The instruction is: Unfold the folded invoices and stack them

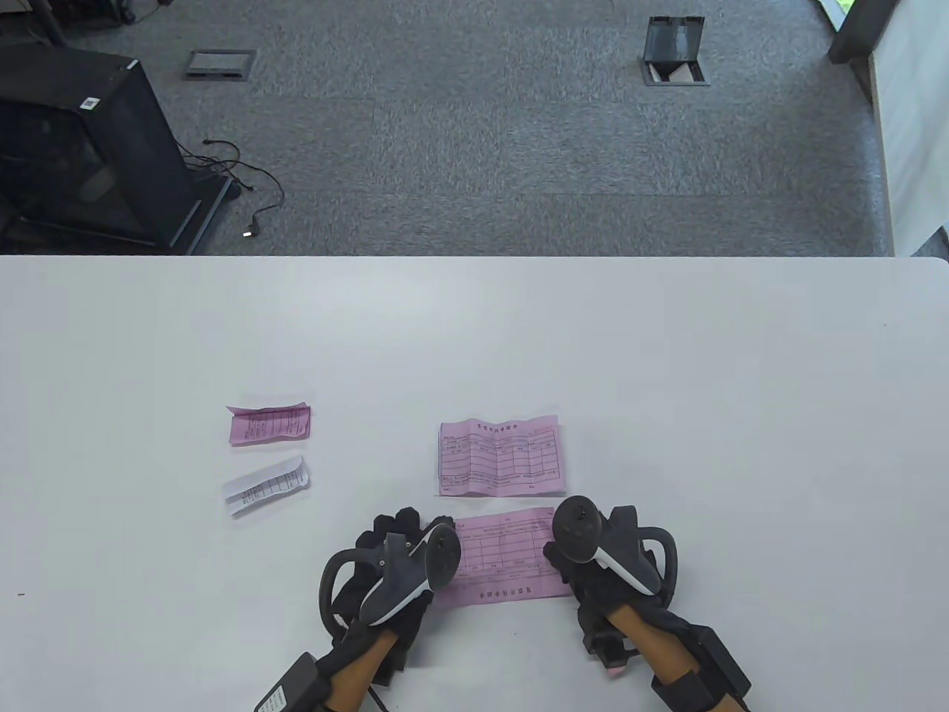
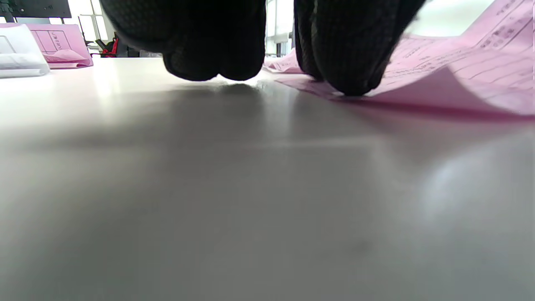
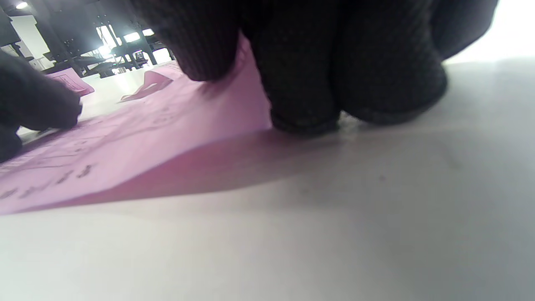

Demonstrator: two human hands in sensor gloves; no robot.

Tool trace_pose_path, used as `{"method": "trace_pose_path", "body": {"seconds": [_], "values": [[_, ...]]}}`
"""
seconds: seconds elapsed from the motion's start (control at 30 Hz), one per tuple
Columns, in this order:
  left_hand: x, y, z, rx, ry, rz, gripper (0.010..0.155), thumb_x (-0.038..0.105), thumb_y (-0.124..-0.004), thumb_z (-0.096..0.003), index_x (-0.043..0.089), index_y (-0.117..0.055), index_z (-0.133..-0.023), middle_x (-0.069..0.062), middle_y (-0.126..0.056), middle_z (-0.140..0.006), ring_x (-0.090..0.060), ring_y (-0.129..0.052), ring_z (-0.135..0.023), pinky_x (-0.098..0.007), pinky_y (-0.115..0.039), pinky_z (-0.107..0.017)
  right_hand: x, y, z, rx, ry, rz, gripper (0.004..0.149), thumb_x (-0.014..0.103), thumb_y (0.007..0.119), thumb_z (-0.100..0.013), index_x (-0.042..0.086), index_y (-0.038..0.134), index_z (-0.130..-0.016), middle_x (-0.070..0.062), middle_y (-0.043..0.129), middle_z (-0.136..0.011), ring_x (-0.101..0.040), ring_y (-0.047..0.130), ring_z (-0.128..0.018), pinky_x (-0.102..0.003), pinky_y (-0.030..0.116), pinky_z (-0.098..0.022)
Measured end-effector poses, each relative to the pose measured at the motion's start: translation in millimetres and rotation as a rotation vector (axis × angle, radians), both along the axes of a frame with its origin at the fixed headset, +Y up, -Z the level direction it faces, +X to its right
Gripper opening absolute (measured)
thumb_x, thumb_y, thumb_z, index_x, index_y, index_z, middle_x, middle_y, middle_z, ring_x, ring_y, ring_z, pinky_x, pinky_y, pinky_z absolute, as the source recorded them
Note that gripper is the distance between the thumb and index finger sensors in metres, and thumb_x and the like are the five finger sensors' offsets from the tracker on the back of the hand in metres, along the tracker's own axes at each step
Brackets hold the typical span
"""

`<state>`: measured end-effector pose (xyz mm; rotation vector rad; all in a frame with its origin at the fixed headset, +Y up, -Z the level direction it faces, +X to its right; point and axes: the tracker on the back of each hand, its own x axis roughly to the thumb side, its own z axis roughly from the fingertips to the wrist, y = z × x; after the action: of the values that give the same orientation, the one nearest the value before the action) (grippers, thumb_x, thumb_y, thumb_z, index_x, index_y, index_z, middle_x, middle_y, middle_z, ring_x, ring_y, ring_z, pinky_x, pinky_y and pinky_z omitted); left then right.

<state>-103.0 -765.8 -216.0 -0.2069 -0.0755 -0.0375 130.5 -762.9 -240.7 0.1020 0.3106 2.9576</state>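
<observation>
An unfolded pink invoice (image 1: 504,560) lies near the table's front edge between my hands. My left hand (image 1: 415,538) presses its left edge onto the table with a fingertip (image 2: 351,62); the sheet (image 2: 459,71) bows up beyond it. My right hand (image 1: 567,552) holds the right edge, with its fingers (image 3: 301,83) down at the edge of the sheet (image 3: 146,142). A second unfolded pink invoice (image 1: 498,456) lies flat just behind. A folded pink invoice (image 1: 268,424) and a folded white invoice (image 1: 265,486) lie to the left.
The white table (image 1: 667,356) ends at its far edge (image 1: 474,256), with carpet floor beyond. The folded white invoice (image 2: 21,58) and the folded pink invoice (image 2: 62,46) show at the far left of the left wrist view.
</observation>
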Motion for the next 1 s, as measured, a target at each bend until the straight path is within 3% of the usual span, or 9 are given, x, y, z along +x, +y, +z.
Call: {"method": "trace_pose_path", "body": {"seconds": [0.1,0.2,0.37,0.43,0.5,0.6,0.73,0.93,1.0], "values": [[-3,0,1,-0.021,0.003,0.028,0.056,0.048,-0.081,-0.0475,0.043,-0.068,-0.101,-0.012,-0.064,-0.113,-0.04,-0.065,-0.098,-0.048,-0.066,-0.066,2,2,0,-0.017,-0.005,0.009,0.04,0.045,0.074,-0.045,0.017,0.084,-0.073,0.0,0.099,-0.047,-0.025,0.098,-0.042,-0.053,0.069,-0.057],[-7,-1,0,-0.126,-0.019,0.068,0.064,0.052,-0.08,-0.0461,0.043,-0.06,-0.107,-0.014,-0.051,-0.119,-0.043,-0.054,-0.102,-0.052,-0.06,-0.07,7,6,-2,-0.017,-0.013,0.067,0.044,0.046,0.073,-0.046,0.016,0.082,-0.076,-0.003,0.099,-0.05,-0.028,0.098,-0.045,-0.055,0.067,-0.058],[-9,-2,0,-0.186,-0.018,0.076,0.071,0.053,-0.081,-0.0448,0.044,-0.052,-0.109,-0.014,-0.039,-0.122,-0.043,-0.043,-0.106,-0.055,-0.055,-0.073,12,28,2,0.187,-0.03,0.277,0.048,0.048,0.071,-0.046,0.016,0.079,-0.081,-0.003,0.098,-0.056,-0.029,0.096,-0.051,-0.057,0.065,-0.061],[-9,-2,-1,-0.186,-0.019,0.078,0.071,0.053,-0.081,-0.0449,0.044,-0.051,-0.109,-0.015,-0.038,-0.122,-0.044,-0.042,-0.106,-0.055,-0.054,-0.073,8,38,8,0.286,-0.008,0.242,0.049,0.048,0.071,-0.046,0.018,0.075,-0.085,-0.005,0.095,-0.062,-0.031,0.094,-0.056,-0.059,0.062,-0.062],[-9,-3,-1,-0.189,-0.017,0.081,0.071,0.053,-0.081,-0.0451,0.044,-0.051,-0.109,-0.015,-0.037,-0.122,-0.044,-0.041,-0.106,-0.055,-0.054,-0.074,-5,44,14,0.327,0.109,0.157,0.051,0.047,0.072,-0.046,0.022,0.069,-0.091,-0.008,0.089,-0.074,-0.035,0.087,-0.068,-0.064,0.056,-0.065],[-9,-3,-1,-0.187,-0.016,0.089,0.071,0.053,-0.08,-0.0452,0.044,-0.05,-0.109,-0.015,-0.036,-0.122,-0.045,-0.04,-0.106,-0.055,-0.053,-0.074,-36,40,20,0.26,0.275,0.147,0.053,0.048,0.072,-0.047,0.031,0.063,-0.097,-0.011,0.078,-0.09,-0.039,0.076,-0.081,-0.067,0.05,-0.068],[-9,-3,0,-0.188,-0.018,0.094,0.071,0.054,-0.079,-0.0454,0.045,-0.049,-0.109,-0.015,-0.034,-0.122,-0.045,-0.038,-0.106,-0.055,-0.052,-0.074,-77,23,22,0.176,0.414,0.218,0.054,0.049,0.071,-0.046,0.036,0.061,-0.098,-0.012,0.072,-0.095,-0.04,0.069,-0.087,-0.07,0.046,-0.069],[-12,-5,-2,-0.189,-0.006,0.086,0.07,0.055,-0.077,-0.0453,0.047,-0.048,-0.109,-0.014,-0.033,-0.122,-0.043,-0.038,-0.106,-0.053,-0.052,-0.074,-111,-4,22,0.092,0.477,0.278,0.059,0.05,0.071,-0.045,0.036,0.058,-0.1,-0.014,0.067,-0.1,-0.042,0.065,-0.09,-0.071,0.043,-0.069],[-11,-3,-1,-0.202,-0.01,0.105,0.071,0.054,-0.078,-0.0454,0.047,-0.047,-0.109,-0.013,-0.031,-0.122,-0.043,-0.035,-0.106,-0.053,-0.05,-0.075,-111,-7,22,0.116,0.461,0.259,0.058,0.049,0.071,-0.045,0.035,0.058,-0.1,-0.014,0.067,-0.098,-0.042,0.065,-0.088,-0.07,0.044,-0.068]]}}
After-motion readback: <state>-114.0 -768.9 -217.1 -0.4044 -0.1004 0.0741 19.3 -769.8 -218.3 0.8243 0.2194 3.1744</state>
